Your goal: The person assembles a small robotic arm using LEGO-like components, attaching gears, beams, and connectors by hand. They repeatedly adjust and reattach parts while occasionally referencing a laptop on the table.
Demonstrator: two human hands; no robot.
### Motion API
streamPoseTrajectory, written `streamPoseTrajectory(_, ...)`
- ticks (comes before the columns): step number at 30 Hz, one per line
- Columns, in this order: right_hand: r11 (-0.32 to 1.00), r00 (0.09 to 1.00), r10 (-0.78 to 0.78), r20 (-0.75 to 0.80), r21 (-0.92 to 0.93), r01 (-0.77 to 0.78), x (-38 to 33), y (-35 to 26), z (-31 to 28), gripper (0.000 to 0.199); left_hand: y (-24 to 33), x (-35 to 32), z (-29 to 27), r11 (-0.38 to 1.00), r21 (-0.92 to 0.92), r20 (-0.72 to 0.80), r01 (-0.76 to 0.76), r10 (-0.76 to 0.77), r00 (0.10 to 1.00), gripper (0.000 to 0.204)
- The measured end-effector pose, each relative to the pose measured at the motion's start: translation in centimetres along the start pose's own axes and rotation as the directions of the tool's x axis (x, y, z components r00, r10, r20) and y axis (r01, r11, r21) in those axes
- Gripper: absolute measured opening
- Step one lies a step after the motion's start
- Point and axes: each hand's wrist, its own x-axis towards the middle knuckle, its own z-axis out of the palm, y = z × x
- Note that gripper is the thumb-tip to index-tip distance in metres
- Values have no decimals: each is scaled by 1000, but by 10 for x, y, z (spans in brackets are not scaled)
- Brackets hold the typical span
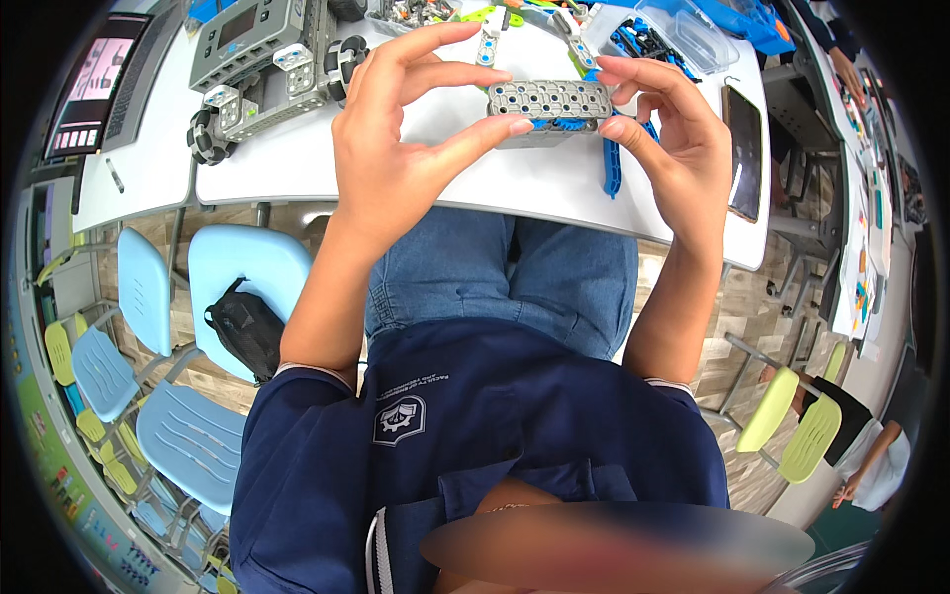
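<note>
Between my two hands, over the front edge of the white table (297,168), is a building-kit assembly (550,100): a grey perforated beam on top, blue gear-like parts below it. My left hand (411,139) pinches its left end with thumb and fingertips. At the other end, the thumb and fingers of my right hand (673,134) close on it. Two grey arms with white tips (492,45) rise behind the beam; whether they join it, I cannot tell. A blue bar (613,168) points down beside my right thumb, its upper part partly hidden.
A grey wheeled robot with a screen box (237,45) stands at the left, near a laptop (124,84) and a pen (116,175). Clear bins of small parts (648,45) sit at the back. A phone (742,148) lies at the right edge. Blue chairs (247,262) stand left.
</note>
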Motion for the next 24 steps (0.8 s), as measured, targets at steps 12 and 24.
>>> streamPoseTrajectory(12, 999, 999, 42, -33, 0, -42, -5, 0, 2, 39, 2, -4, 0, 998, -49, 31, 35, -34, 999, 68)
streamPoseTrajectory(24, 996, 994, -42, -102, -83, 33, -6, 5, 2, 41, -1, -5, -2, 997, 55, 19, -46, 45, 999, 68)
